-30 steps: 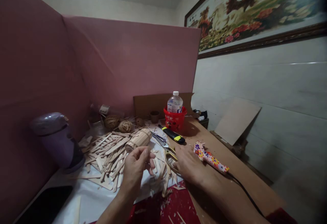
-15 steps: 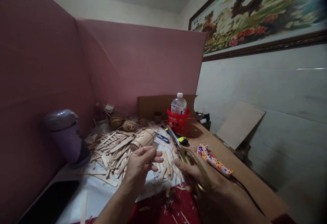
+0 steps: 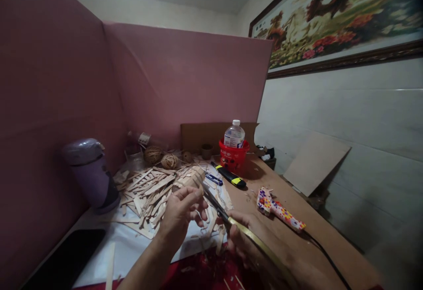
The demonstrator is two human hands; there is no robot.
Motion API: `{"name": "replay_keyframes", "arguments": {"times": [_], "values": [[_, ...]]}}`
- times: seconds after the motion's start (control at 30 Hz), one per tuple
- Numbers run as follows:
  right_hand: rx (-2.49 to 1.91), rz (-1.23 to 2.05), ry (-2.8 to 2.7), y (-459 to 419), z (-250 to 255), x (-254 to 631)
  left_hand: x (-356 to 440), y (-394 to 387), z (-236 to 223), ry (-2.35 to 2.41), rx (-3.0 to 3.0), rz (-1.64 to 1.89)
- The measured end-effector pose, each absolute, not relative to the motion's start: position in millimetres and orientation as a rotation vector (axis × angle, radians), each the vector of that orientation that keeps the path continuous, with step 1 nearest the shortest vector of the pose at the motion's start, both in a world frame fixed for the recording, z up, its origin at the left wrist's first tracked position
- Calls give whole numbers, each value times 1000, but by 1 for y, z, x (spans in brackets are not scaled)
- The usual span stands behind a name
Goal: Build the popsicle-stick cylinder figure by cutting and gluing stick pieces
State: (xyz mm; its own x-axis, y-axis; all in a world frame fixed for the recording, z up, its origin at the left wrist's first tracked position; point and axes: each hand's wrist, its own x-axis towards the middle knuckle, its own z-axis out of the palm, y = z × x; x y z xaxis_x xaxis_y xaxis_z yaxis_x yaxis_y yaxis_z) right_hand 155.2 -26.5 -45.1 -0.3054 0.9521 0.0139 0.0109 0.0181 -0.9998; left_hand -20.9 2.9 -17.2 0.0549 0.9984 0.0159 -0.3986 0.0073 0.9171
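My right hand point(image 3: 246, 237) is wrapped round the gold handles of a pair of scissors point(image 3: 218, 206). The dark blades point up and left, and their tips reach the fingertips of my left hand point(image 3: 185, 204). Thumb and forefinger of that left hand are pinched together; whatever is between them is too small to make out. Just behind it lies a bundle of wooden sticks point(image 3: 190, 177) set side by side in a round shape. A heap of loose craft sticks point(image 3: 148, 193) spreads to the left on white paper.
At the left stand a purple tumbler point(image 3: 94, 180) and a dark flat slab point(image 3: 66, 259). Behind are twine balls point(image 3: 169, 161) and a red bucket point(image 3: 233, 157) holding a bottle point(image 3: 234, 135). A yellow-black cutter point(image 3: 229, 175), a blue cutter point(image 3: 214, 179) and a flower-patterned corded tool point(image 3: 279, 210) lie rightward.
The scissors have swung down and left, so their blades now meet my left fingertips. My left hand has stayed nearly in place, its fingers a little more curled.
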Motion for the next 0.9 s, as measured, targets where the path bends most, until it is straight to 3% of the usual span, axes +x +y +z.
{"name": "replay_keyframes", "arguments": {"times": [0.1, 0.9], "values": [[-999, 1536, -1506, -28, -39, 154, -22, 3, -18, 870, 962, 1336], [-984, 1501, -1524, -27, -44, 145, -27, 6, -24, 887, 1103, 1307]]}}
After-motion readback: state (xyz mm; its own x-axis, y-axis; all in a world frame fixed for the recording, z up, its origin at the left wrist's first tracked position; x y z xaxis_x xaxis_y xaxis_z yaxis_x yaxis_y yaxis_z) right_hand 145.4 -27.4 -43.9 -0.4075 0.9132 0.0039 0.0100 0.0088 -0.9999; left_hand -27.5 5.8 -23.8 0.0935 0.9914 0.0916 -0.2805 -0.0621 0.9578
